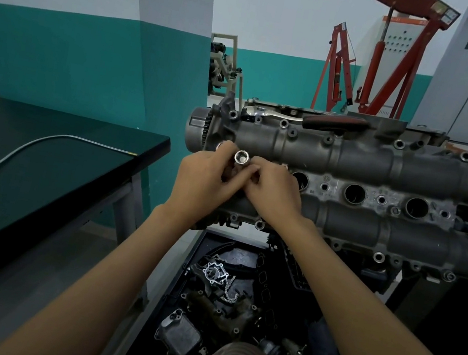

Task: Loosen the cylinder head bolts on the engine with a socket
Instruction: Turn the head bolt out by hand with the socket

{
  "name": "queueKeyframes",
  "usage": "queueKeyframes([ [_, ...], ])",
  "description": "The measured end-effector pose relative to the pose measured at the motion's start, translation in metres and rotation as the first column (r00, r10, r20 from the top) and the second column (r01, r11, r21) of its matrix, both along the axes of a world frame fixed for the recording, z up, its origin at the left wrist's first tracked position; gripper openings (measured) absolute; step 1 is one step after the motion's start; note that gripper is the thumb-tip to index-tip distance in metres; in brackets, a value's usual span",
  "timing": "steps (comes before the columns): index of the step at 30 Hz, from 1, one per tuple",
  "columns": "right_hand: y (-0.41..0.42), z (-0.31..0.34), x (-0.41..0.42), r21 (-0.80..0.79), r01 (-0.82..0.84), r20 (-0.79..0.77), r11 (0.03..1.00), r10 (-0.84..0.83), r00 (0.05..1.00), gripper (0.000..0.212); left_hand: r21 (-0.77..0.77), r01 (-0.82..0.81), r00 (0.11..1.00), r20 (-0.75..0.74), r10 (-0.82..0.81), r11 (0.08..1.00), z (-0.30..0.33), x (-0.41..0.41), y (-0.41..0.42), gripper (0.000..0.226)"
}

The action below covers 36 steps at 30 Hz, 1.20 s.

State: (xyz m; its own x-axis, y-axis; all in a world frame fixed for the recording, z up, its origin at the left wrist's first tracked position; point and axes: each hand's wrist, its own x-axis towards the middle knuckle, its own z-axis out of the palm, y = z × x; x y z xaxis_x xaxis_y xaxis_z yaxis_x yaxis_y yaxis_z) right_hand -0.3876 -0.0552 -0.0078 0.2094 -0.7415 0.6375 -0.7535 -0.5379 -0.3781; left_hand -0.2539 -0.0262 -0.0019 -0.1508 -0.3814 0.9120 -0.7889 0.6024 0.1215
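Observation:
The grey engine cylinder head (363, 162) stretches across the middle right, with bolts along its edges. Both hands meet over its left end. My left hand (205, 180) and my right hand (274, 192) together hold a shiny chrome socket (241, 157), its open end pointing up towards the camera. The fingers of both hands curl round its lower part, which is hidden. A ratchet wrench (305, 119) with a chrome head and a dark red handle lies on the far edge of the engine, untouched.
A black-topped table (56, 165) stands at the left with a flexible metal pick-up tool (44, 144) on it. Below the engine a black tray (189, 263) holds several engine parts. Red engine hoists (396, 65) stand at the back wall.

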Motion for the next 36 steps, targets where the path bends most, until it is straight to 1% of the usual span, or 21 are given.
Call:
queueKeyframes([
  [2,0.0000,0.0002,-0.0002,-0.002,-0.009,-0.001,1.000,0.009,1.000,0.022,0.001,0.029,0.999,0.015,-0.029,1.000,0.0001,0.0021,0.0012,0.031],
  [5,0.0014,0.0007,-0.0001,-0.013,-0.022,0.002,1.000,0.022,1.000,0.025,0.005,0.045,0.999,-0.002,-0.045,0.999,-0.0006,0.0033,0.0008,0.029],
  [9,0.0005,0.0010,0.0007,0.004,-0.008,0.036,1.000,0.008,0.999,0.026,0.009,-0.004,0.997,-0.080,0.005,1.000,-0.0008,-0.0020,-0.0018,0.038],
  [11,0.0004,0.0008,0.0001,0.014,-0.016,0.044,1.000,0.015,0.999,0.024,0.002,-0.029,0.995,-0.093,0.029,1.000,-0.0004,-0.0046,-0.0015,0.041],
  [13,0.0007,0.0001,-0.0010,0.007,-0.022,0.043,1.000,0.022,0.999,0.020,-0.014,-0.025,0.997,-0.076,0.024,1.000,-0.0003,-0.0055,0.0000,0.041],
  [16,0.0002,-0.0009,-0.0017,-0.018,-0.023,0.024,1.000,0.023,0.999,0.014,-0.011,0.038,0.998,-0.042,-0.038,0.999,-0.0002,-0.0027,0.0026,0.034],
  [18,-0.0001,-0.0006,-0.0013,-0.018,-0.025,0.034,1.000,0.026,0.999,0.018,0.007,0.057,0.998,-0.012,-0.056,0.998,0.0001,0.0001,0.0029,0.031],
  [20,0.0002,0.0002,-0.0009,-0.017,-0.028,0.049,0.999,0.028,0.998,0.023,0.007,0.049,0.999,-0.019,-0.049,0.999,-0.0002,0.0014,0.0018,0.027],
  [23,0.0004,0.0007,-0.0001,-0.005,-0.010,0.056,1.000,0.010,0.998,0.025,-0.002,0.027,0.996,-0.083,-0.027,1.000,0.0004,-0.0015,-0.0001,0.037],
  [26,-0.0004,-0.0007,-0.0004,0.003,0.009,0.039,1.000,-0.009,0.999,0.024,0.003,0.018,0.994,-0.104,-0.018,1.000,0.0009,-0.0044,-0.0005,0.044],
  [30,-0.0019,-0.0018,-0.0018,0.009,-0.003,0.005,1.000,0.003,1.000,0.016,0.022,0.065,0.996,-0.059,-0.063,0.998,0.0005,-0.0019,0.0032,0.040],
  [33,0.0001,-0.0004,-0.0009,-0.003,-0.012,0.017,1.000,0.012,1.000,0.021,0.037,0.082,0.996,-0.028,-0.081,0.996,0.0018,0.0007,0.0043,0.037],
  [36,0.0019,0.0009,0.0004,0.003,-0.022,0.048,1.000,0.021,0.999,0.024,0.023,0.056,0.996,-0.071,-0.055,0.998,0.0010,0.0004,0.0020,0.028],
])
